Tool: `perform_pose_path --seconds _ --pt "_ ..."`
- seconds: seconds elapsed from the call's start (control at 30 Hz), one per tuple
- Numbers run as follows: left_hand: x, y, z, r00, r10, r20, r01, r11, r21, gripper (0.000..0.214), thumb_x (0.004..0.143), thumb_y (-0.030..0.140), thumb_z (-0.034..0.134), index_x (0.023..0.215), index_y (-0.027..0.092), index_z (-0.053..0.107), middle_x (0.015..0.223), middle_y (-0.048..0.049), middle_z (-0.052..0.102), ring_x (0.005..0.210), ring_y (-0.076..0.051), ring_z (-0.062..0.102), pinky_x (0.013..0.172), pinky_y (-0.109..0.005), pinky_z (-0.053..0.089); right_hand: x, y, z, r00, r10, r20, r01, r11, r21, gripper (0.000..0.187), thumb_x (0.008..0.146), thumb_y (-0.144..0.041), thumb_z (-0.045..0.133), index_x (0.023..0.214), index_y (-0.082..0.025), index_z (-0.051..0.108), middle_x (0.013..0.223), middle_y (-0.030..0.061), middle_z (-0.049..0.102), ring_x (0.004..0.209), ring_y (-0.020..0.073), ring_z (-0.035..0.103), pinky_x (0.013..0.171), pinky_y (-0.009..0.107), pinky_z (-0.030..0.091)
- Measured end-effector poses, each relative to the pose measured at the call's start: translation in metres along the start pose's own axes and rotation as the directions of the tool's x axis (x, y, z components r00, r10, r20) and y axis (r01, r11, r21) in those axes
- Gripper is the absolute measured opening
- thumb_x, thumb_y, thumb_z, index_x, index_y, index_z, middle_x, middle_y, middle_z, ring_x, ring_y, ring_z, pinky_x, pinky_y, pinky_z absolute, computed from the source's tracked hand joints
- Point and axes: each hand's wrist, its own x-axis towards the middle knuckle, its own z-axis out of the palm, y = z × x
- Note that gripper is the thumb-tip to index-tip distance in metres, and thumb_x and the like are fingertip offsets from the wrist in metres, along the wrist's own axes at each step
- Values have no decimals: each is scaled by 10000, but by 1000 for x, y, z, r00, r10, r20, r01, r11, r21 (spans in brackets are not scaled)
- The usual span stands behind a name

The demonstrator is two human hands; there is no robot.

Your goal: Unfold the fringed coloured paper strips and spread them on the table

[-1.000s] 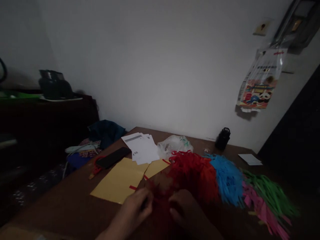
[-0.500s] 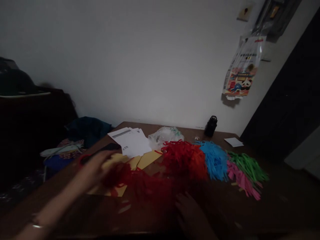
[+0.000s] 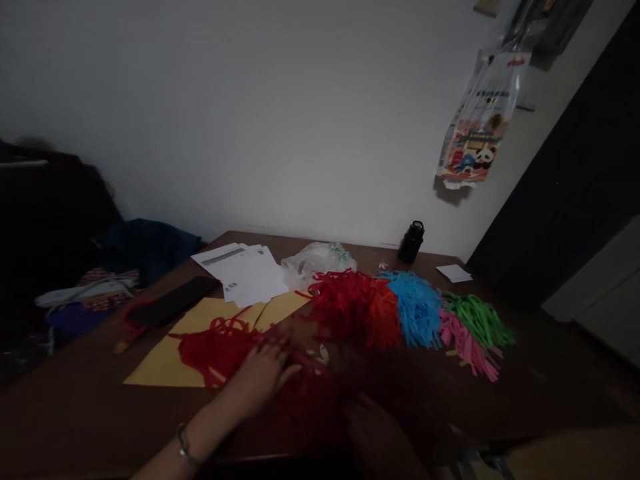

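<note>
My left hand (image 3: pixel 263 371) lies on a loose bunch of dark red paper strips (image 3: pixel 215 347) spread over a yellow sheet (image 3: pixel 165 357); its fingers are stretched out and spread. My right hand (image 3: pixel 373 433) rests low on the table in deep shadow, its fingers too dark to read. Beyond them lie heaps of cut strips: red (image 3: pixel 350 307), blue (image 3: pixel 415 310), pink (image 3: pixel 463 343) and green (image 3: pixel 477 317).
On the brown table (image 3: pixel 75 400) lie white papers (image 3: pixel 243 270), a black phone (image 3: pixel 173 303), red-handled scissors (image 3: pixel 127 320), a clear plastic bag (image 3: pixel 317 260), a black bottle (image 3: pixel 411 241) and a white slip (image 3: pixel 453 273). A printed bag (image 3: pixel 475 127) hangs on the wall. Clothes (image 3: pixel 145 247) lie left.
My left hand, stretched far left with the red strips half a second ago, has come back toward the middle and now lies flat on them. The view has shifted right and down.
</note>
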Motion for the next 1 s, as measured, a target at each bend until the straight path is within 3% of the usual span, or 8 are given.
perform_pose_path --seconds 0.1,0.2,0.27,0.4,0.57,0.63,0.77,1.0 --pt "1 -7 -4 990 -110 -87 115 992 56 377 955 235 439 1216 56 644 1340 -276 580 1238 -405 548 1041 -608 392 -3 3 3 999 -9 -33 8 1000 -4 304 800 5 410 962 -141 623 968 57 747 999 136 660 1127 301 355" --pt "-19 22 0 990 143 6 -143 988 -67 405 922 296 552 1320 227 583 1415 -112 567 1305 -295 507 1110 -467 397 1 -1 2 999 45 -5 -45 999 27 267 875 -35 406 988 -153 618 1000 55 746 1020 134 658 1136 313 334" --pt "-33 44 7 930 339 140 -310 931 -194 639 813 299 715 1402 353 474 1487 -10 501 1354 -261 459 1133 -416 396 6 -5 -1 986 110 122 -120 990 72 179 934 -208 481 1055 -176 610 1113 62 724 1086 162 638 1119 350 361" --pt "-44 58 29 931 324 170 -287 935 -209 611 814 310 721 1387 325 509 1489 -48 494 1347 -309 468 1125 -501 399 9 4 -4 903 277 330 -286 958 -23 477 889 -540 578 1254 -233 566 1251 71 672 1156 276 608 1068 504 393" --pt "-44 38 47 943 324 70 -304 929 -210 507 833 302 704 1323 322 576 1442 -57 550 1319 -327 501 1098 -532 426 -3 37 -16 774 632 -40 -548 637 -542 563 986 -522 350 1200 -81 626 1191 290 646 1092 477 600 902 768 324" --pt "-46 35 50 942 336 14 -325 920 -221 470 837 306 701 1294 334 596 1404 -46 589 1289 -313 534 1085 -504 451 -4 36 -23 793 602 -93 -549 638 -540 528 995 -473 348 1194 -69 622 1193 285 647 1104 434 609 916 678 402" --pt "-47 36 52 948 318 -20 -314 920 -233 395 849 341 690 1238 330 625 1328 -31 647 1248 -291 564 1057 -460 480 6 6 -24 968 200 149 -170 967 -192 467 967 -400 440 1327 -115 524 1263 130 658 1160 250 611 944 389 518" --pt "-51 44 39 895 441 -69 -439 840 -320 185 931 215 555 958 309 712 1009 20 753 981 -160 665 931 -261 511 5 -3 -9 983 19 184 -24 999 27 230 936 -142 495 1131 -158 616 1119 50 736 1104 152 644 1031 311 457"
